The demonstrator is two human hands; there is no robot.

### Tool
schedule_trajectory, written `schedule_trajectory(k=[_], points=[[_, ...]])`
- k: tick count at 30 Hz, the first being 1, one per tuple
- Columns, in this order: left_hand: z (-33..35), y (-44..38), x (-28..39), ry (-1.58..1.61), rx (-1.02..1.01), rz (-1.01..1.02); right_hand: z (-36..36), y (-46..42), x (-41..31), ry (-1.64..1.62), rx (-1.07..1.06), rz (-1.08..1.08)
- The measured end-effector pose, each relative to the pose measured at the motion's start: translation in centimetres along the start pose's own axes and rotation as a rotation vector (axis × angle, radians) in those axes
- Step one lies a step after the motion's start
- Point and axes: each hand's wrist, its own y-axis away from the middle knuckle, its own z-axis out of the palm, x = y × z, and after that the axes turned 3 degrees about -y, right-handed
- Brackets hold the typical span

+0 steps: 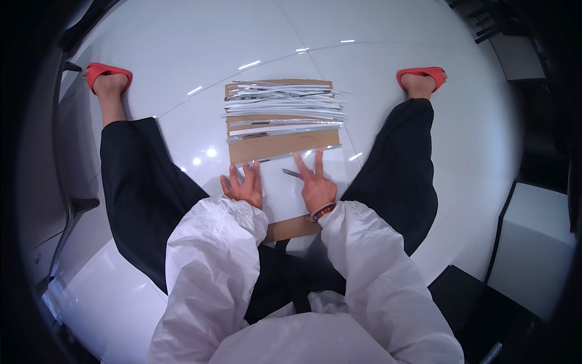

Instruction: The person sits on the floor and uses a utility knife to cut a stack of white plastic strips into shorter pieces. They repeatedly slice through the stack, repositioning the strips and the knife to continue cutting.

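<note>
A white sheet [279,195] lies on a cardboard board [291,230] on the floor between my legs. Along the sheet's far edge runs a narrow, shiny clear strip [284,156] with dark marks. My left hand [245,186] rests on the sheet's left side, fingers spread, fingertips at the strip. In my right hand [319,186] is a craft knife [291,173], its blade pointing left. Two extended fingers of that hand press at the strip's right part. The knife's handle is mostly hidden by the hand.
Beyond the sheet, many thin white strips [284,104] lie crosswise on the cardboard, some past its edges. My legs in black trousers [136,182] and red slippers [420,73] flank it. Dark furniture [41,159] stands at the left; a white box-like object [532,241] is at right.
</note>
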Motion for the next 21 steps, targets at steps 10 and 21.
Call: schedule_trajectory(k=[10,21], points=[[-0.9,-0.2,0.9,-0.015,0.040,0.007,-1.2,-1.4,2.7,-0.470,0.178,0.159],[-0.6,0.7,0.4,0.059,0.007,-0.027,-1.4,-2.1,3.3,-0.311,0.203,0.310]])
